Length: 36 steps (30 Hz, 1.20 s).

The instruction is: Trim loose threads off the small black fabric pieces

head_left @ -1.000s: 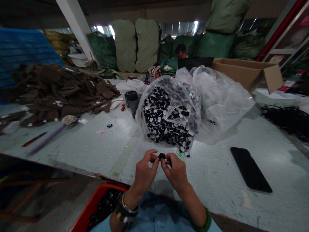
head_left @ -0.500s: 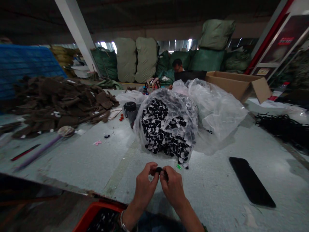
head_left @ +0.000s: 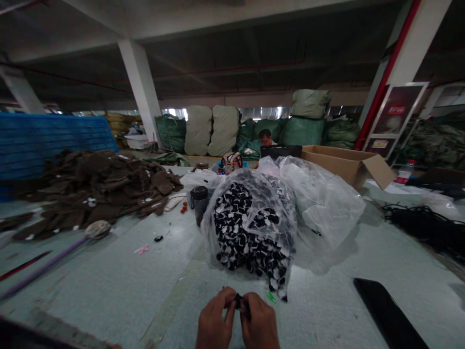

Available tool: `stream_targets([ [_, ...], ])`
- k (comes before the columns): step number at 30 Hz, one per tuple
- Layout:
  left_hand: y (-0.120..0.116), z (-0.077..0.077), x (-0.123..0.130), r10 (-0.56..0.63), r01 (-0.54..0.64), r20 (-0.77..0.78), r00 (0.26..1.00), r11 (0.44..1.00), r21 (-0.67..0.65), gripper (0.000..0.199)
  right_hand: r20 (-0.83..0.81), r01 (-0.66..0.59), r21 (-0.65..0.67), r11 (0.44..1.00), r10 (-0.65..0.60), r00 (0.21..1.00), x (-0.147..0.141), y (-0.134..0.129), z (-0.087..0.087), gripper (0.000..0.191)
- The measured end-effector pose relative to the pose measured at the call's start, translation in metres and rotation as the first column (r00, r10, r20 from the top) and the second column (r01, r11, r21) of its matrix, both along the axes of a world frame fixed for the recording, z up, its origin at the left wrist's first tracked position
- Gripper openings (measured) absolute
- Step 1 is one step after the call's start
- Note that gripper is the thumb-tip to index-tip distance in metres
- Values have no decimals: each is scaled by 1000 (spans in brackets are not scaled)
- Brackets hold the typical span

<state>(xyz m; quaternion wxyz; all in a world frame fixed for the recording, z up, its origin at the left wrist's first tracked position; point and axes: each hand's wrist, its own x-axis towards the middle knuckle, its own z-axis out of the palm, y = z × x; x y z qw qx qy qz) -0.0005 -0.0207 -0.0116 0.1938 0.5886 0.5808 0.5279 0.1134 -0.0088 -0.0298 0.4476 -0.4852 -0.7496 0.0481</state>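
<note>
Both hands, the left hand [head_left: 214, 322] and the right hand [head_left: 259, 322], are closed and pinch one small black piece [head_left: 238, 301] between their fingertips, just above the near edge of the pale tabletop [head_left: 109, 276]. Just ahead of the hands lie one green scrap [head_left: 271, 296] and one clear plastic bag [head_left: 250, 232] packed with black-and-white pieces. To the right lies one black phone [head_left: 385, 315]. To the left are one pink scrap [head_left: 141, 249] and one loose black piece [head_left: 158, 238]. Behind these stand one black tumbler [head_left: 199, 205], one second, looser plastic bag [head_left: 323, 203], one heap of brown fabric [head_left: 101, 194] and one tangle of black cord [head_left: 417, 225]. Farther off are one open cardboard box [head_left: 345, 165], one seated person [head_left: 266, 138] and two upright pale green sacks [head_left: 198, 131] among darker ones.
</note>
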Motion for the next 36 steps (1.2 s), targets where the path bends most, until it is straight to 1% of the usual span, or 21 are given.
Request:
stream_targets([
  [2,-2,6,0,-43,49,75,996,995,-81,15,-6,-6,-16,1000,6,1000,1,-1,1,11],
  [4,-3,13,1,-83,117,206,975,980,-160,16,-22,-20,-31,999,19,1000,1,-2,3,11],
  [6,-2,19,2,-111,195,384,917,963,-186,16,-57,-46,-38,998,44,997,0,-4,5,13],
  [7,-2,20,2,-121,236,485,866,954,-183,17,-88,-65,-45,997,61,994,-1,-5,6,14],
  [9,-2,21,2,-132,325,679,723,932,-164,21,-201,-124,-100,987,102,974,-3,-8,10,14],
  [11,-2,21,3,-133,404,812,568,905,-134,25,-411,-247,-224,943,139,901,-4,-9,15,13],
  [12,-3,21,3,-132,432,851,509,894,-120,27,-551,-344,-295,892,136,824,-5,-10,18,13],
  [13,-3,22,4,-132,451,876,464,886,-106,29,-695,-462,-349,815,106,711,-5,-9,21,14],
  [14,-3,24,5,-135,462,890,435,882,-92,30,-820,-588,-369,719,46,571,-5,-9,23,15],
  [16,-3,29,9,-147,462,896,418,884,-70,32,-951,-791,-303,532,-112,289,-3,-6,25,15],
  [17,-2,32,11,-155,456,894,421,888,-61,33,-968,-850,-243,467,-173,182,-2,-4,25,17],
  [19,1,34,15,-160,441,891,425,896,-50,34,-970,-919,-133,370,-241,43,2,0,22,20],
  [20,3,34,16,-157,437,894,421,898,-48,35,-968,-936,-95,338,-250,9,5,2,20,21],
  [21,5,33,16,-153,439,899,411,897,-48,36,-970,-946,-79,313,-242,1,8,4,19,21],
  [22,6,31,16,-146,451,906,397,891,-54,36,-976,-947,-87,309,-217,19,11,6,18,20],
  [23,8,29,16,-138,474,913,383,878,-65,36,-982,-938,-119,325,-176,64,15,8,18,18],
  [26,9,25,11,-110,564,924,366,816,-126,32,-964,-878,-253,406,-31,263,24,14,20,16],
  [28,10,25,8,-98,607,922,374,777,-164,30,-936,-854,-309,420,27,352,28,17,22,17],
  [30,10,27,7,-90,623,921,380,761,-183,31,-913,-834,-350,426,45,406,29,19,25,18],
  [32,12,28,6,-78,604,920,385,775,-187,35,-875,-771,-402,494,40,483,29,20,27,18],
  [36,15,25,9,-76,488,901,427,859,-158,34,-717,-510,-475,717,20,697,31,14,33,20],
])
